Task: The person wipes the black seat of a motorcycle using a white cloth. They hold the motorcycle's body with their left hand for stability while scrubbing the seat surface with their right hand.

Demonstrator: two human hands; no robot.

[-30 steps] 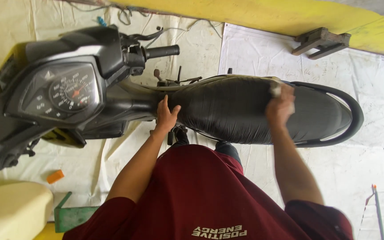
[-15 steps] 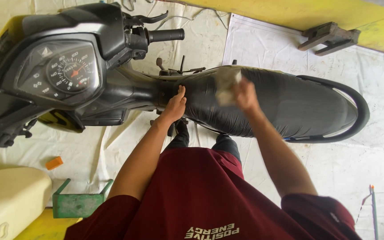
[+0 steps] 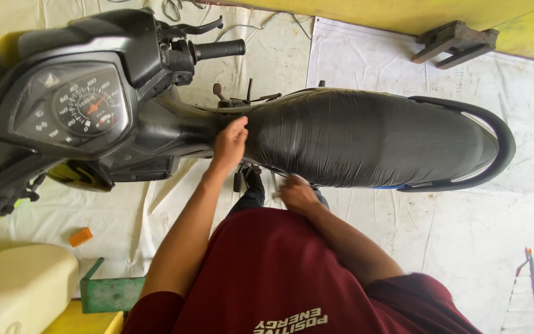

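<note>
A black motorcycle stands across the view, its dashboard [image 3: 72, 114] at the left and its long black seat [image 3: 372, 139] stretching to the right. My left hand [image 3: 230, 142] lies on the seat's front tip, fingers resting on the cover. My right hand [image 3: 298, 193] is down at the near lower edge of the seat, close to my body, with its back towards the camera. Its fingers are curled under, so whatever it holds is hidden. A black grab rail [image 3: 495, 139] loops around the rear of the seat.
White sheets [image 3: 440, 229] cover the floor. A handlebar grip [image 3: 220, 49] sticks out behind the dashboard. At the lower left are a cream container [image 3: 20, 287], a green metal bracket [image 3: 109, 291] and a small orange piece [image 3: 80, 236]. A wooden block [image 3: 455, 42] lies at the back right.
My right hand, with a pale cloth, slid from the rear of the seat forward, then dropped to the seat's near lower edge. My left hand stayed on the seat's front.
</note>
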